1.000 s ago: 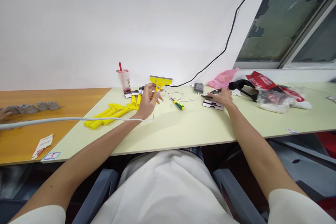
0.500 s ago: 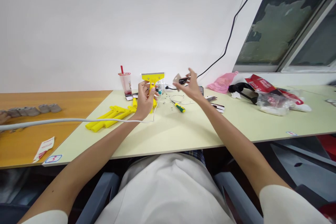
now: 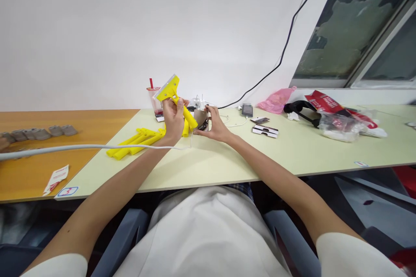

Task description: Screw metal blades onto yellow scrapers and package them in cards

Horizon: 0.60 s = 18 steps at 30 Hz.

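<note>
My left hand (image 3: 174, 119) is closed round the handle of a yellow scraper (image 3: 169, 88), whose wide blade end tilts up to the left. Close by on the right, my right hand (image 3: 216, 125) curls its fingers and thumb about a brownish-grey curved piece with a dark part (image 3: 202, 120); its kind is unclear. That piece sits beside the scraper's handle end, and I cannot tell whether they touch. More yellow scraper handles (image 3: 138, 142) lie in a pile on the pale table, left of my left hand.
A cup with a red straw (image 3: 152, 95) stands behind my left hand. A white cable (image 3: 97, 146) crosses over my left forearm. Farther right are a small grey device (image 3: 247, 110), flat cards (image 3: 264, 130), a pink bag (image 3: 276, 100) and a black-handled object (image 3: 302, 113). Grey pieces (image 3: 39, 133) line the orange table.
My left hand has tipped the scraper from upright to leaning left. My right hand has come down and left with its piece, up to the scraper's handle. The green-and-yellow screwdriver is no longer visible.
</note>
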Available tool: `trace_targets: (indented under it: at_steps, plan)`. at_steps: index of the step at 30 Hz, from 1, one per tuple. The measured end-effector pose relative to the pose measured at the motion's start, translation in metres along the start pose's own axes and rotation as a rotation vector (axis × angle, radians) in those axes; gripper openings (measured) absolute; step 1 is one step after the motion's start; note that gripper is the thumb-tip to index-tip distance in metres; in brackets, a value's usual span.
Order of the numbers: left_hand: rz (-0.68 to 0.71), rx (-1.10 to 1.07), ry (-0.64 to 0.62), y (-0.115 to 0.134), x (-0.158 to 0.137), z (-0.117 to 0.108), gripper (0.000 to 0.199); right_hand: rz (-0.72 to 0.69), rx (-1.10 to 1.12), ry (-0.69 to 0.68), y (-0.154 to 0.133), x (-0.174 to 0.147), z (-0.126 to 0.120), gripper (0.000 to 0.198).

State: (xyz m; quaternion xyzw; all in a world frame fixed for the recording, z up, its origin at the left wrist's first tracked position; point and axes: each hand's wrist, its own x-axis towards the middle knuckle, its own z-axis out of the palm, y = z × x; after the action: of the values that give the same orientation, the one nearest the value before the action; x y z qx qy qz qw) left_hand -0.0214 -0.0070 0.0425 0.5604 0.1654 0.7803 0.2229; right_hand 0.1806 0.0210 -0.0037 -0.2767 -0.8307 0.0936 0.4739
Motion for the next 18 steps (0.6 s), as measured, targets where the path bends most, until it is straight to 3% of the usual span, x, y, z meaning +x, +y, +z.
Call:
trace_targets:
  at_steps: [5,11,18]
  plan:
    - [-0.134,-0.114,0.0,0.001,-0.009,0.004,0.053,-0.02,0.116,-0.022,-0.007,-0.001,0.008,0.113]
    - [-0.311,-0.132,0.002,0.001,-0.021,0.007,0.05,0.034,0.132,-0.057,-0.007,-0.002,0.006,0.119]
    - [-0.465,-0.088,-0.031,0.003,-0.021,0.007,0.047,0.049,0.177,0.069,-0.006,-0.002,0.002,0.127]
